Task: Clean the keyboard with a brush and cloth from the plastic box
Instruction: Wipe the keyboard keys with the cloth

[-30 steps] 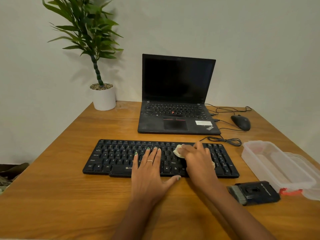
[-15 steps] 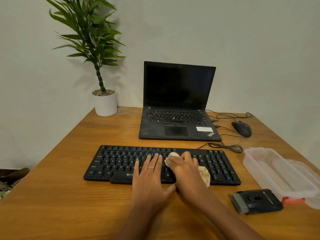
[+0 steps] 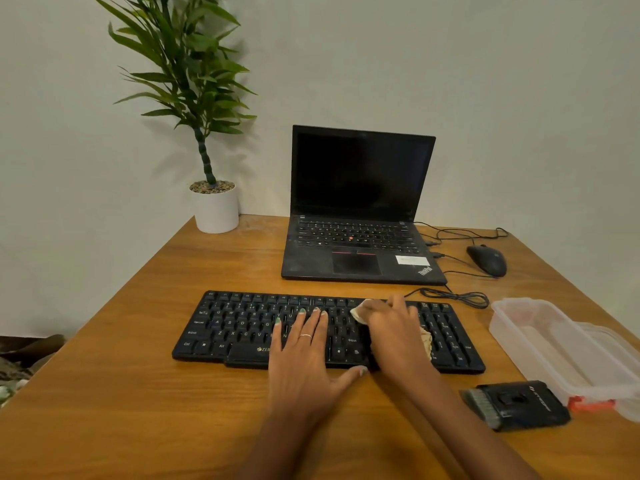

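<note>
Keyboard (image 3: 242, 327) middle under hands, cloth (image 3: 426, 337) mostly hidden

Left hand (image 3: 303, 355) flat, palm down, fingers straight and spread, thumb out toward the right; ring on one finger. Right hand (image 3: 396, 332) just beside it, palm down, fingers curled, pinching.

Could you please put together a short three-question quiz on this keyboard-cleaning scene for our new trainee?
1. True or false: the brush lies on the table, untouched.
2. Which hand presses the cloth onto the keyboard? A) left B) right
3. Fill in: the left hand rests flat on the ____.

Key
1. True; it lies beside the plastic box.
2. B; the right hand covers most of the cloth.
3. Keyboard.
</note>
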